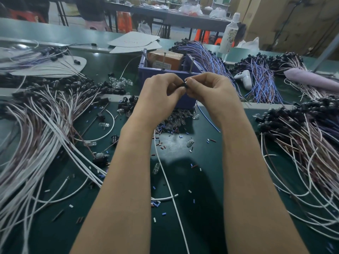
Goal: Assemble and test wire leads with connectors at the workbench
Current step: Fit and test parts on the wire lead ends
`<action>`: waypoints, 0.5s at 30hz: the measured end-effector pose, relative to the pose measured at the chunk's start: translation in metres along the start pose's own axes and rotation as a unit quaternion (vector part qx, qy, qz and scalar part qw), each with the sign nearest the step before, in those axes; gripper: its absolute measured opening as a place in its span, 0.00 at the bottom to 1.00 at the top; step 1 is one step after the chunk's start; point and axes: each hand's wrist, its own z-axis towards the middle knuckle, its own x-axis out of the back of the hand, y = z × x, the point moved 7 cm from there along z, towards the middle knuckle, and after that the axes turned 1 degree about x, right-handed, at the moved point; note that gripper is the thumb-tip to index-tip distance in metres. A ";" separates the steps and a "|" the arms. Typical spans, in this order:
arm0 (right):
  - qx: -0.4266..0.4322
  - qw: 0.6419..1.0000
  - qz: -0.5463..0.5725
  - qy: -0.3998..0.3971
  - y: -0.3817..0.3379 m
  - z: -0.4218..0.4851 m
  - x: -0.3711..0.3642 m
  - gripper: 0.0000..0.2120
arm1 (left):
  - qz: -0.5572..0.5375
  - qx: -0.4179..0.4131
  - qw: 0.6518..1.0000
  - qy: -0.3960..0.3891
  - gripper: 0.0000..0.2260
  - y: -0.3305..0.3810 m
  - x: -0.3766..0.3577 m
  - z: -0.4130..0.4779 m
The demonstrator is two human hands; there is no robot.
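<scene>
Right, head view only: left hand (161,92) and right hand (207,90) both pinch a small black connector (184,84) between their fingertips. It's held up off the bench (205,171), just in front of the blue bin (190,66). Risk: the grip is tips only, so a skewed push could pop the part loose into the bulbs (176,118) and scraps below, hard to find there. Off-axis force could also bend a contact, I'd guess. White wire (165,171) and blue wire (209,118) trail under the hands; can't tell which feeds the connector, and either could snag.
</scene>
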 end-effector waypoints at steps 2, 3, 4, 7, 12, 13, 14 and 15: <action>-0.006 1.000 0.001 0.001 0.002 0.001 0.000 0.04 | 0.002 0.000 1.000 -0.004 0.05 -0.001 0.000 0.000; -0.009 1.000 0.006 0.001 0.003 0.001 0.000 0.04 | -0.002 0.003 1.000 -0.006 0.05 -0.001 -0.001 0.000; -0.015 1.000 0.021 0.002 0.004 0.000 0.001 0.04 | -0.010 0.008 1.000 -0.007 0.05 -0.002 -0.002 0.000; -0.042 0.995 0.091 0.006 0.006 0.001 0.000 0.06 | -0.038 0.027 0.999 -0.002 0.05 -0.005 -0.003 0.000; -0.049 0.996 0.070 0.009 0.006 0.000 -0.001 0.08 | -0.059 0.037 0.997 -0.013 0.05 -0.008 -0.008 0.000; -0.043 0.998 0.037 0.006 0.005 0.000 -0.002 0.06 | -0.061 0.038 0.997 -0.014 0.05 -0.009 -0.009 0.000; -0.036 0.999 0.009 0.004 0.004 0.000 -0.002 0.05 | -0.063 0.040 0.997 -0.013 0.05 -0.010 -0.009 0.000; -0.031 0.999 -0.007 0.006 0.004 0.000 -0.001 0.04 | -0.066 0.042 0.997 -0.012 0.05 -0.010 -0.009 0.000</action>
